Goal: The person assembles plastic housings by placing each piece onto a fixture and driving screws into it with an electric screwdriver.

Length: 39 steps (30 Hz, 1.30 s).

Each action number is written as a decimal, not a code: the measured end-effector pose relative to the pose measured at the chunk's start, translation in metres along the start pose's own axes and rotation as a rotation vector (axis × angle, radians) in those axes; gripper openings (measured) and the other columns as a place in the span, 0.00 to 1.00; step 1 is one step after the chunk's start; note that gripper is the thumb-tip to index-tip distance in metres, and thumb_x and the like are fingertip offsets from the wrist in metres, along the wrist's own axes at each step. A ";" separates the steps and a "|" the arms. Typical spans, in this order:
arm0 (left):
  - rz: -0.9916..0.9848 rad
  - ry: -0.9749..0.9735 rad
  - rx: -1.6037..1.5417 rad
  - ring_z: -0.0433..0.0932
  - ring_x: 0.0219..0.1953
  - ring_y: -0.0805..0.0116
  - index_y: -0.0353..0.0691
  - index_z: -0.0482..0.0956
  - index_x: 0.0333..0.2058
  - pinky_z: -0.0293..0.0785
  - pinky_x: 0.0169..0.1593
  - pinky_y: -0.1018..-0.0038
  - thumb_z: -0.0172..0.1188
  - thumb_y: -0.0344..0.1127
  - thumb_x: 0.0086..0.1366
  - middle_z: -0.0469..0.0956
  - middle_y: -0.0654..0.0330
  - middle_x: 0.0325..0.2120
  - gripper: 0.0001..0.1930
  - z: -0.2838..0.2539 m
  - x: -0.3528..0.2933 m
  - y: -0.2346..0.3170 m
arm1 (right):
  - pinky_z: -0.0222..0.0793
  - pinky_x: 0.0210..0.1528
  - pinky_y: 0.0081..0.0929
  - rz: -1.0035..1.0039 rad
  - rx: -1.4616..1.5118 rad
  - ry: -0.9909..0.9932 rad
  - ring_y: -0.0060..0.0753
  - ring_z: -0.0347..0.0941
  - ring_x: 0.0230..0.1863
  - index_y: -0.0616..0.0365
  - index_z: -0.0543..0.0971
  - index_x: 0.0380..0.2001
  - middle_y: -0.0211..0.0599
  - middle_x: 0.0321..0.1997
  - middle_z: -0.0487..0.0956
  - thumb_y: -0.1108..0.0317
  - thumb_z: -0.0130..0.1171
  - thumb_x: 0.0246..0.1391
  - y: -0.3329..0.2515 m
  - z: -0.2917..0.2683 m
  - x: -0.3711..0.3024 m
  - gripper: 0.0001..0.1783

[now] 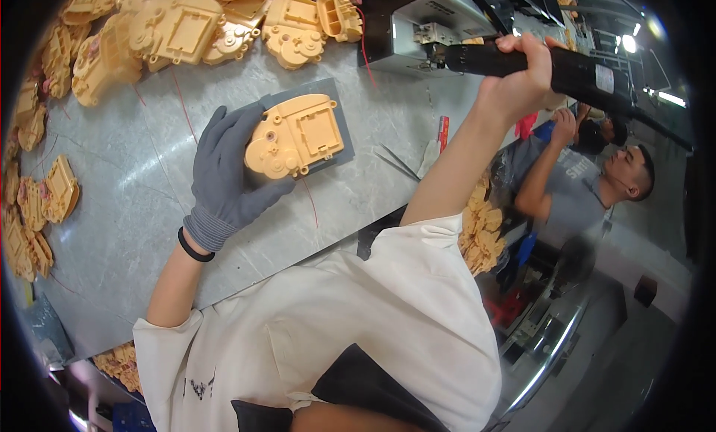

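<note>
A yellow plastic housing (294,136) with a square recess and round bosses lies on a dark grey block (345,137) on the table. My left hand (233,164), in a grey knitted glove, grips the housing's left side, thumb at its near edge and fingers along the far left. At the upper right, my bare right hand (526,78) is wrapped around a black electric screwdriver (477,59). The driver lies nearly level, its tip against the metal outlet of a screw feeder box (418,22). Whether a screw sits on the tip is too small to tell.
Many yellow housings (179,29) are heaped along the table's far side, with more (56,190) at the left. Tweezers (399,162) and a red-labelled tube (444,132) lie right of the block. Thin red wires cross the grey tabletop (134,231). Another person (574,178) sits at the right.
</note>
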<state>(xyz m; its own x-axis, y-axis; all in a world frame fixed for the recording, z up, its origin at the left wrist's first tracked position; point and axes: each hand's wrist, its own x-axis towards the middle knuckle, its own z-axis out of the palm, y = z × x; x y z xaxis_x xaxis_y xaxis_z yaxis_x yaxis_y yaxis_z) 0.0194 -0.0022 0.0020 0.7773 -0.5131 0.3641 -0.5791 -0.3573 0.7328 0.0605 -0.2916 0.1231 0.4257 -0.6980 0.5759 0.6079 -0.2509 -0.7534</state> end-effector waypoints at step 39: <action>-0.026 0.011 0.088 0.68 0.49 0.57 0.41 0.67 0.50 0.53 0.60 0.53 0.69 0.52 0.38 0.71 0.58 0.45 0.40 -0.004 -0.003 -0.002 | 0.63 0.23 0.32 0.243 0.041 -0.805 0.30 0.62 0.14 0.66 0.63 0.44 0.38 0.16 0.67 0.77 0.49 0.40 -0.050 0.084 -0.101 0.23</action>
<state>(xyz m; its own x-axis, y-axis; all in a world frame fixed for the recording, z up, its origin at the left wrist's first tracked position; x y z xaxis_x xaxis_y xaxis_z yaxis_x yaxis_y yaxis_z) 0.0190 0.0036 0.0019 0.7950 -0.4941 0.3519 -0.5773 -0.4382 0.6889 0.0429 -0.1521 0.1293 0.8866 -0.0344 0.4613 0.4546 -0.1198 -0.8826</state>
